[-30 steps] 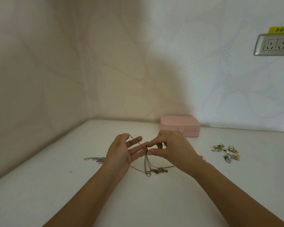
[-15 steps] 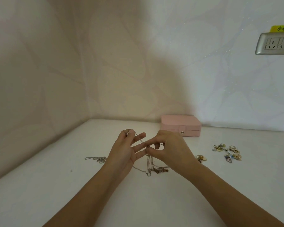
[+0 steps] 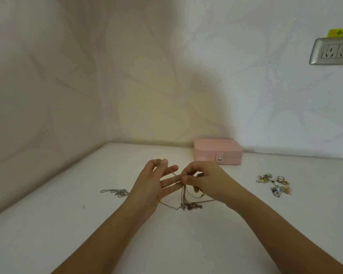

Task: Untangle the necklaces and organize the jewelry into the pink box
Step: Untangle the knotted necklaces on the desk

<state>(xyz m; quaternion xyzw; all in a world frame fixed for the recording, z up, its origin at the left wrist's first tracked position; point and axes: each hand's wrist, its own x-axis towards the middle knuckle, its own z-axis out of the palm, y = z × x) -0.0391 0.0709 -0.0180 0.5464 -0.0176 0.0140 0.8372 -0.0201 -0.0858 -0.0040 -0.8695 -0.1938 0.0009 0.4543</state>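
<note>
We see tangled necklaces (image 3: 183, 196) hanging straight down, pinched by right hand (image 3: 208, 180); left hand (image 3: 153, 187) adjacent, fingers (image 3: 167, 180) splayed, maybe pinching a strand.

A white tabletop (image 3: 48, 244) is set into a corner. A beige patterned left wall (image 3: 38, 86) and a paler, glittery back wall (image 3: 265, 99) are seen. A broad shadow (image 3: 166, 99) is cast across the corner. A silver-framed socket (image 3: 333, 52) is mounted upper right, with a yellow label (image 3: 342, 33) stuck above it.
</note>
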